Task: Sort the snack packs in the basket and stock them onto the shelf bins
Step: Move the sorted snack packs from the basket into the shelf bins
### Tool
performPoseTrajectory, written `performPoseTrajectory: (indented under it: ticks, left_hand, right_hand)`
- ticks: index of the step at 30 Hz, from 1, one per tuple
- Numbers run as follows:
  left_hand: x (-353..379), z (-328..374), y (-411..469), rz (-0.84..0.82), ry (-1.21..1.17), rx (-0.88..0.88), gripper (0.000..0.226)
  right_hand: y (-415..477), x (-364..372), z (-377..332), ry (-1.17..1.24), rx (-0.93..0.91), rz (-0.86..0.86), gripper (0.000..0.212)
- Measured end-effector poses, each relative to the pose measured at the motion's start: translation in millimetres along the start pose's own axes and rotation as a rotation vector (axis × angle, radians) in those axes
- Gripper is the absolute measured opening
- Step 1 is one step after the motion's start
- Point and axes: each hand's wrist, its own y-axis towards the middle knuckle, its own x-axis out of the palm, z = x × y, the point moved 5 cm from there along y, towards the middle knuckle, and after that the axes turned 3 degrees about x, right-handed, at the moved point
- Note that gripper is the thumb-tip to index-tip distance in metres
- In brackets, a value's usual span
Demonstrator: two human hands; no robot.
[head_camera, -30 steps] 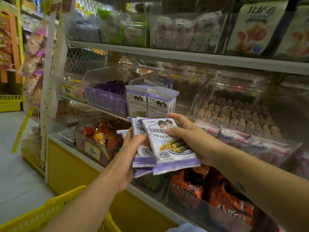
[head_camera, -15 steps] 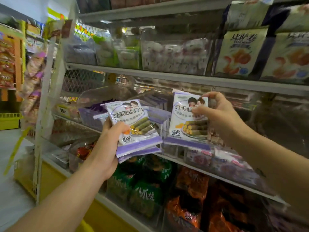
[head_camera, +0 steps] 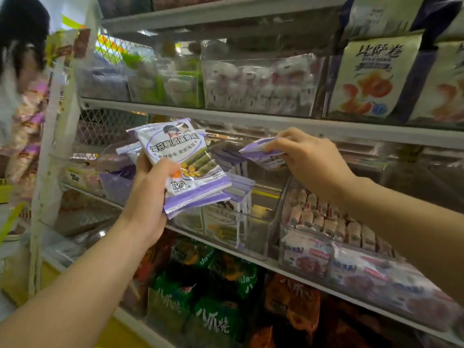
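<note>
Now right hand (head_camera: 307, 156) has tipped its gripped pack (head_camera: 261, 153) flat; left hand (head_camera: 147, 197) grips stack (head_camera: 187, 169).

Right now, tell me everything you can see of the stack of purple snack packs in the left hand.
The stack of purple snack packs is a few flat pouches of glossy plastic film, white with purple bands and crimped end seams. The front one shows cartoon figures, purple Chinese lettering and pictured green rolls. Edges of others fan out behind it. The left hand grips it, thumb across the front, top tilted leftward, before the clear bin on the middle shelf.
</note>
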Motion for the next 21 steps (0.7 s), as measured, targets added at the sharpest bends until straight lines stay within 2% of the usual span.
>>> performPoseTrajectory:
  ticks: [2,9,13,16,19,21]
  left_hand:
    - [-2.4,-3.7,7.2,-0.004,0.017,0.031,0.056]
    - [-14.6,-16.4,25.9,0.0,0.001,0.152,0.065]
    - [-23.2,-23.5,31.1,-0.011,-0.049,0.198,0.065]
    - [-27.5,-25.5,35.4,-0.02,-0.07,0.229,0.065]
    - [-29.7,-29.1,39.3,-0.019,-0.075,0.243,0.066]
    - [-30.3,-32.7,40.6,-0.014,-0.077,0.243,0.066]
  right_hand:
    - [14.6,17.7,9.2,-0.058,0.006,-0.098,0.045]
    - [66.1,92.0,32.4,-0.21,0.143,-0.364,0.039]
    - [88.0,125.0,42.7,-0.12,0.227,-0.428,0.023]
    - [97.2,143.3,54.9,-0.053,0.293,-0.464,0.021]
    - [104.5,148.6,65.8,0.038,0.376,-0.459,0.032]
    - [106.0,150.5,63.1,0.184,0.421,-0.484,0.041]
